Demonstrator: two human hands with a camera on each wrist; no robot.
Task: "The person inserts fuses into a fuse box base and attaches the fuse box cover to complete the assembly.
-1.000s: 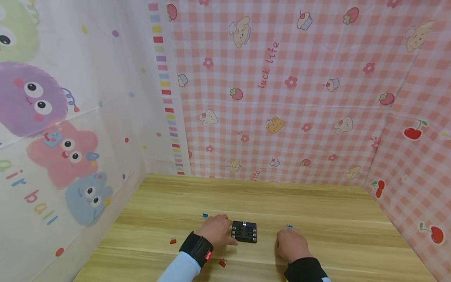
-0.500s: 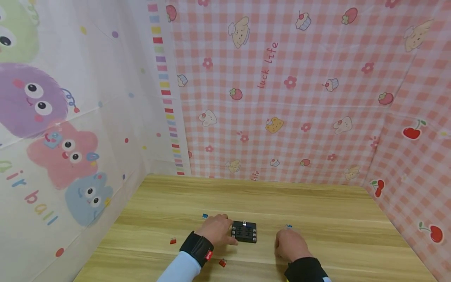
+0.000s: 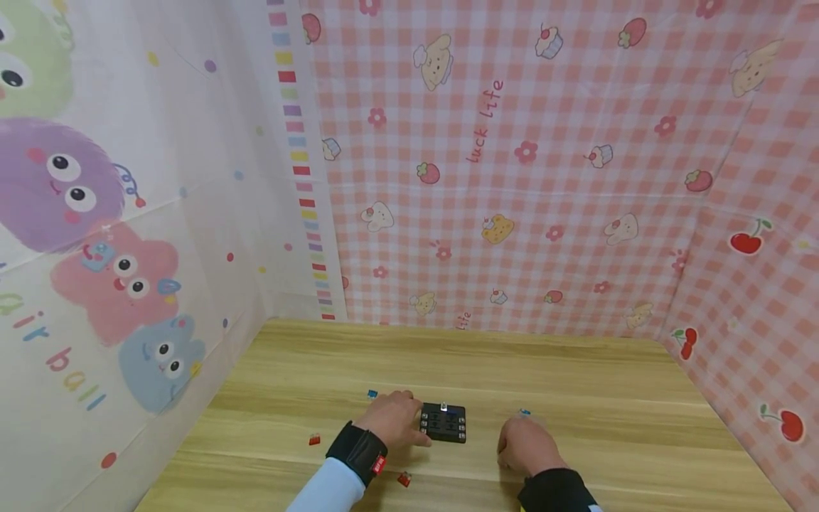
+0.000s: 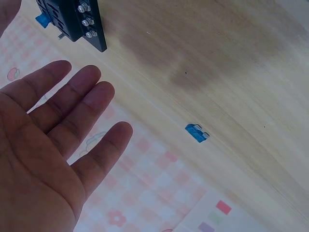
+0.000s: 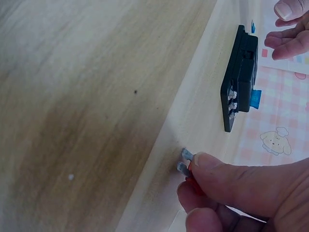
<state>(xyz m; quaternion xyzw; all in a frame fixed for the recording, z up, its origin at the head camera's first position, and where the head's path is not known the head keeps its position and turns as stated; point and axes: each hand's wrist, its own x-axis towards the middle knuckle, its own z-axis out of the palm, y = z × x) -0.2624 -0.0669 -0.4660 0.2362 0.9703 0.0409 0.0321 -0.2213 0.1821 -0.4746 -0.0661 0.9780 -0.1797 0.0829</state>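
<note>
A black fuse box (image 3: pixel 451 425) lies on the wooden table, with one blue blade fuse (image 5: pixel 256 99) seated in it. My left hand (image 3: pixel 392 419) is at the box's left side, its fingers extended and holding nothing in the left wrist view; whether it touches the box I cannot tell. To the right of the box, my right hand (image 3: pixel 530 446) pinches a red blade fuse (image 5: pixel 194 185) between thumb and forefinger, the two metal prongs sticking out. The head view hides that fuse behind the hand.
Loose on the table lie a blue fuse (image 3: pixel 372 393) beyond my left hand, another blue fuse (image 3: pixel 525 412) behind my right hand, a red fuse (image 3: pixel 314 439) at left and another red fuse (image 3: pixel 404 479) in front. Patterned cloth walls (image 3: pixel 505 263) enclose the table.
My right hand has shifted slightly left toward the fuse box, with the fingers still together. My left hand and the box stay in place. The head view has tilted very slightly.
</note>
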